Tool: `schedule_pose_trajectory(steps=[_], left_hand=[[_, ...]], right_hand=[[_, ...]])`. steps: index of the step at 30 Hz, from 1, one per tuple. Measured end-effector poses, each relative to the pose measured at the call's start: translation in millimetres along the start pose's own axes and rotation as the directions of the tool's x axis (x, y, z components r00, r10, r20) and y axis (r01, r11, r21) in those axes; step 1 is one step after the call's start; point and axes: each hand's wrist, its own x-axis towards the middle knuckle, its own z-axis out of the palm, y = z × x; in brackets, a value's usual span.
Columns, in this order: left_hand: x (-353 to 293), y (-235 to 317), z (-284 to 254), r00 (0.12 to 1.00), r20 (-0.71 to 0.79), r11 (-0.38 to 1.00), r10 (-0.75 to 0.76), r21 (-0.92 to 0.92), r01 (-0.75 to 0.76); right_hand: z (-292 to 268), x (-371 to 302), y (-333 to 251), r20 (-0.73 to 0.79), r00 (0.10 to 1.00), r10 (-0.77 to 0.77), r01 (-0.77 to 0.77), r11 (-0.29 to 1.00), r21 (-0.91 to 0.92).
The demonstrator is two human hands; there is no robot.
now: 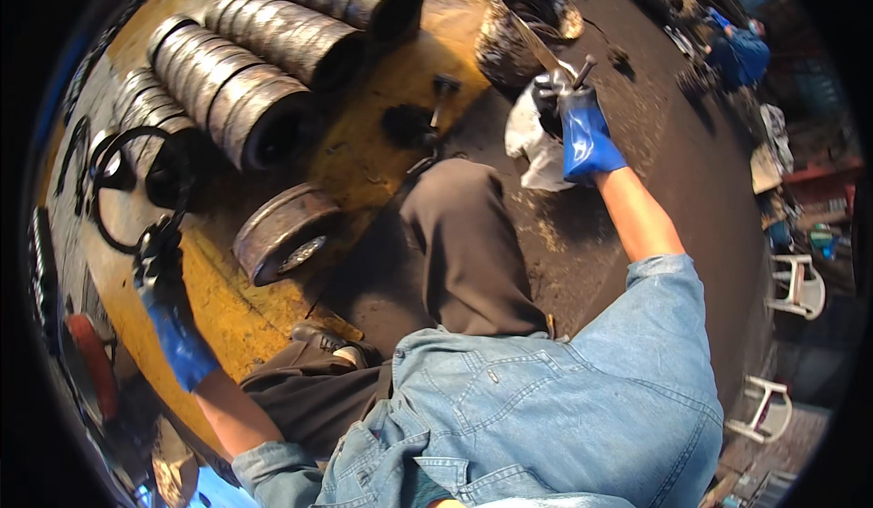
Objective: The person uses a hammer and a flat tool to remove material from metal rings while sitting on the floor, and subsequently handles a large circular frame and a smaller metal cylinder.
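My left hand (162, 251), in a blue glove with a dark, dirty palm, is closed on a thin black ring (95, 201) at the far left. My right hand (578, 119), gloved the same way, is closed round a knife-like tool with a long tapered blade (535, 42). A dark rod end (587, 70) sticks up by its thumb; I cannot tell if it belongs to the same tool. A stained white cloth (543, 149) hangs beneath this hand. Just beyond the blade stands a greasy round container (491, 51) with dark coils inside. A short metal cylinder (282, 221) lies between my hands.
Several rows of stacked metal rings (227, 90) lie on a yellow, oil-stained surface (227, 303). A dark hammer-like tool (436, 117) rests past my knee. White chairs (800, 288) stand at the right, and another person (741, 53) in blue is at the far right.
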Motion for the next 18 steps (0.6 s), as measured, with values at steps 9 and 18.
schedule_pose_trajectory(steps=[9,18], left_hand=[[-13.4,6.9,32.0,0.973,-0.119,0.972,-0.196,0.111,0.209],[-2.0,-17.3,15.7,0.989,-0.086,0.966,-0.122,0.217,0.138]], right_hand=[[-56.5,-89.1,190.9,0.160,0.958,0.239,0.082,0.308,-0.948],[-28.2,-152.2,165.3,0.069,0.941,0.332,-0.077,0.407,-0.910]])
